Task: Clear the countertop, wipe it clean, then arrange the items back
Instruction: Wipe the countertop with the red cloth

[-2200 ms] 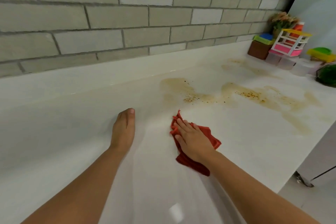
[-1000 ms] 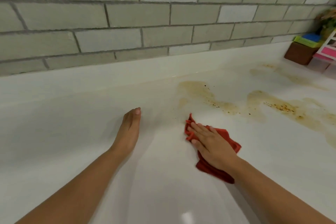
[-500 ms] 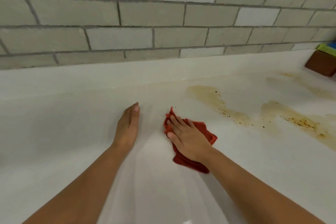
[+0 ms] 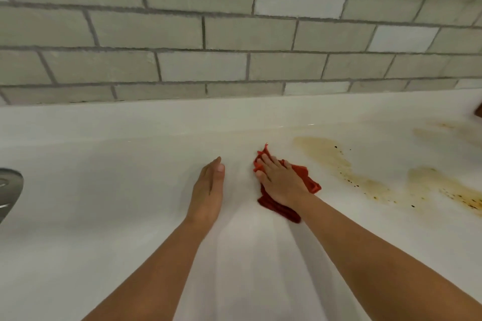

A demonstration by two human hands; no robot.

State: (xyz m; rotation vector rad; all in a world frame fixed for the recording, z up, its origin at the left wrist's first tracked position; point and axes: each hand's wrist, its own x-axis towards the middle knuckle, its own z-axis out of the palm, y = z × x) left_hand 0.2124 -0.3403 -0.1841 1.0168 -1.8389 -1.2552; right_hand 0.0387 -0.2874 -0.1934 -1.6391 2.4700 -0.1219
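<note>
I am pressing my right hand [image 4: 283, 182], fingers straight and spread, onto the red cloth [image 4: 305, 180] lying on the white countertop [image 4: 104, 190] beside the brown stains [image 4: 339, 164]; my left hand [image 4: 208, 190] is resting flat nearby, holding nothing.

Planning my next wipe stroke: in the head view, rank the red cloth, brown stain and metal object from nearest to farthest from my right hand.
1. The red cloth, pressed under the right hand.
2. The brown stain, to the right.
3. The metal object, far left edge.
</note>
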